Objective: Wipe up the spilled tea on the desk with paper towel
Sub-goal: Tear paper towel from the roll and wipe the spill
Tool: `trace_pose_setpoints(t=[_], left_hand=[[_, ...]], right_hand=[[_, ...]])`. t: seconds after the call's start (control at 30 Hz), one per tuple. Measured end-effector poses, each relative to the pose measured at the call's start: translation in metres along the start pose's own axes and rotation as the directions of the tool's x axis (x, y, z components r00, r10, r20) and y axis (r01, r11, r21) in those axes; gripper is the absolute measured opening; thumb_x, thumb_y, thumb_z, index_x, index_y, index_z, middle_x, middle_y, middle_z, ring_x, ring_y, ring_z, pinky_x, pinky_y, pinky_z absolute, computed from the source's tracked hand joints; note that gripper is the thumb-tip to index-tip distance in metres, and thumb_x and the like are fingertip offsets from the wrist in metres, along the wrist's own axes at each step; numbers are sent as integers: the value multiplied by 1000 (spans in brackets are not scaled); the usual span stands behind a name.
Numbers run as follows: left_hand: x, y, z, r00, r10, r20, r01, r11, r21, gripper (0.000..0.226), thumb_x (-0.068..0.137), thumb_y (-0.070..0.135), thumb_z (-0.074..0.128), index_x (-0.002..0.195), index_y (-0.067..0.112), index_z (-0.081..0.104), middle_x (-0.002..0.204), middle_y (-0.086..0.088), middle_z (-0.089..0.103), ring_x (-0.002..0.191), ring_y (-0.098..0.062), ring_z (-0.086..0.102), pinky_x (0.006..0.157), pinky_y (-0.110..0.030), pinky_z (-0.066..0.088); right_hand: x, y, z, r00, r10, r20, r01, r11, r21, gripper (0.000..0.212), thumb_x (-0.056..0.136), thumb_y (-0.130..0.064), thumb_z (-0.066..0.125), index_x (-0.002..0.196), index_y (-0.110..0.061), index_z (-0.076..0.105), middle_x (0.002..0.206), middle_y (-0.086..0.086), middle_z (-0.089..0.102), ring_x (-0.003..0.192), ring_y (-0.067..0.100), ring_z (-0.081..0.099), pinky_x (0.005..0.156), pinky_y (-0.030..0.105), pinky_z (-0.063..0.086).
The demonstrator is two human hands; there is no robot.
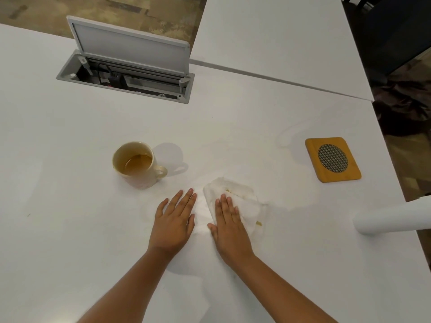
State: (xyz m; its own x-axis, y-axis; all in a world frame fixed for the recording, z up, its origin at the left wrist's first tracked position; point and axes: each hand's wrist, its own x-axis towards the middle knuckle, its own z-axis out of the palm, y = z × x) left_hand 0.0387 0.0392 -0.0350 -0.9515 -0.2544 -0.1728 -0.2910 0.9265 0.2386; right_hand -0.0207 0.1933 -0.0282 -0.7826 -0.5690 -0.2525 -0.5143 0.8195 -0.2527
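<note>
One crumpled paper towel (235,203) lay flat on the white desk (70,229), just to the right of and nearer than the mug (137,165). It carried a few small yellowish-brown stains, one near its far edge and one at its near right corner. The right hand (227,226) rested palm-down on the towel's left part, its fingers straight and held together, pressing the paper onto the desk; this grip pinched nothing. The left hand (175,220) lay flat on the bare desk just to the left of the towel, its fingers straight and slightly spread, holding nothing. The two hands were close together but apart.

One cream mug stood upright, its handle pointing to the right, with brown tea filling its lower part. Faint wet smears showed on the desk to the right of the mug and beyond the towel. One square wooden coaster (333,159) with a round woven inset lay well to the right of the mug, near the desk's right edge. One white roll (394,217) lay on its side nearer than the coaster, at the right edge. One grey cable box (126,75) with its lid raised was set into the desk beyond the mug. A second white desk (279,38) adjoined at the far right.
</note>
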Motion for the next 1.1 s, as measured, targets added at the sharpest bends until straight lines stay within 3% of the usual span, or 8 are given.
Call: trace_pose_setpoints(t=[0.1,0.23,0.33,0.4,0.5,0.6,0.83,1.1], left_hand=[[0,-1,1,1000,-1,6,1,1000,4,58,96,42,8,138,22,43,143,3,46,133,-19,42,109,-40,31],[1,-1,3,1000,-14,14,14,1000,9,58,96,43,8,139,24,40,145,5,44,135,-17,39,110,-35,20],[0,0,1,1000,-12,18,12,1000,4,59,96,43,6,138,23,42,143,5,45,134,-17,41,111,-37,27],[0,-1,0,1000,-8,16,8,1000,1,59,96,42,6,137,22,43,143,5,46,133,-18,42,110,-37,28],[0,0,0,1000,-7,14,7,1000,1,59,96,42,6,138,22,42,144,5,45,134,-17,41,111,-34,19],[0,0,-1,1000,-8,6,8,1000,3,59,96,42,5,138,23,42,144,6,44,134,-17,40,112,-36,23],[-1,0,-1,1000,-3,9,3,1000,7,58,96,42,7,139,23,40,145,5,43,135,-17,39,110,-33,17],[-1,-1,2,1000,-2,-4,2,1000,0,58,96,43,7,141,24,37,147,6,40,137,-16,36,111,-38,26]], right_hand=[[-8,3,8,1000,10,23,-10,1000,-4,62,98,-45,7,143,-6,23,151,7,24,144,11,-8,115,30,0],[-10,14,-7,998,-68,-9,67,996,-59,49,91,-24,31,136,-8,39,142,6,46,135,16,38,113,28,1],[-18,21,-11,995,-97,6,97,992,-78,54,79,-18,35,130,-10,51,135,4,54,124,15,53,113,31,-5],[-35,24,-2,990,-144,-3,144,988,-61,60,76,-14,34,136,-11,42,139,1,49,129,12,46,113,28,-9],[-62,36,16,985,-173,5,173,985,-17,85,69,1,35,148,-14,7,154,-4,19,144,7,4,114,21,-11],[-73,50,21,978,-206,-26,206,978,-18,89,65,6,19,148,-19,3,158,-9,-6,144,5,-4,113,15,-5],[-69,91,-4,969,-243,-51,249,951,182,81,62,18,34,133,-19,44,138,-9,45,138,-8,18,114,13,6],[-44,124,-50,982,-179,57,162,963,217,52,85,6,47,126,-26,56,133,-21,43,133,-2,35,112,6,6]])
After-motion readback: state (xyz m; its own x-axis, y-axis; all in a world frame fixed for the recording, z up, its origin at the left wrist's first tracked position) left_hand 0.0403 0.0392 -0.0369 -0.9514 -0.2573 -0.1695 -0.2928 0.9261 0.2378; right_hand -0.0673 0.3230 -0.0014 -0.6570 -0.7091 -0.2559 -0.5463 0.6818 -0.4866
